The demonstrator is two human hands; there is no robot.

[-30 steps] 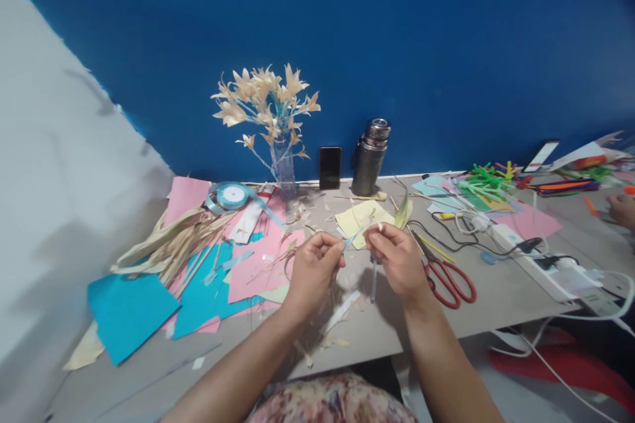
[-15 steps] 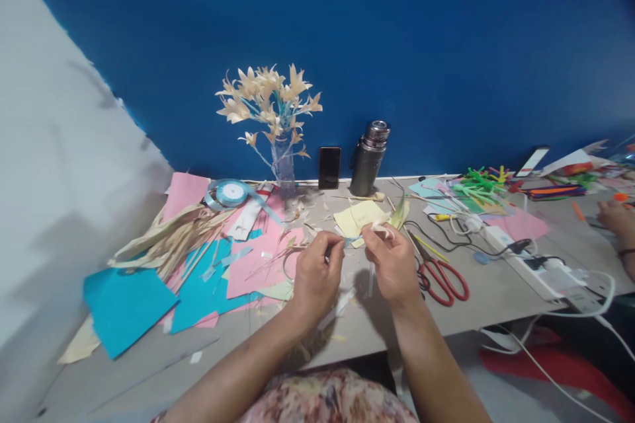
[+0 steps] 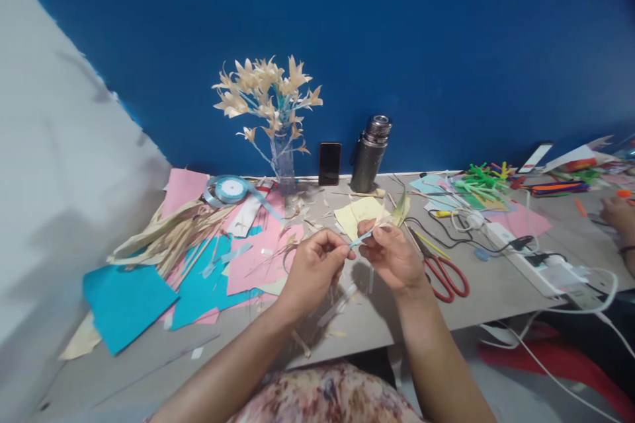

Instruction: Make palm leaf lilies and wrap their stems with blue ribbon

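Above the front part of the table, my left hand [image 3: 317, 271] is closed, thumb and fingers pinching one end of a thin light-blue stem [image 3: 360, 240]. My right hand [image 3: 397, 258] grips the other end, where a pale cream flower [image 3: 381, 219] pokes out past the fingers, partly hidden. Just behind the hands lie a yellow paper sheet [image 3: 354, 215] and a greenish dried leaf [image 3: 401, 208]. Red-handled scissors [image 3: 445, 277] rest to the right of my right hand. Cream flowers [image 3: 265, 89] on blue stems stand in a clear vase [image 3: 284, 162] at the back.
Blue ribbon roll [image 3: 229, 190], dried husk strips [image 3: 149, 238], pink paper [image 3: 248, 271] and teal paper [image 3: 126, 304] cover the left. A phone [image 3: 329, 164] and thermos [image 3: 370, 155] stand against the wall. A power strip [image 3: 520, 261] with cables and another person's hand [image 3: 618, 215] are at right.
My left hand has turned, its fingers now stretched toward the right hand along the stem. My right hand has rolled so its palm side shows more, and the blue stem is tilted upward right.
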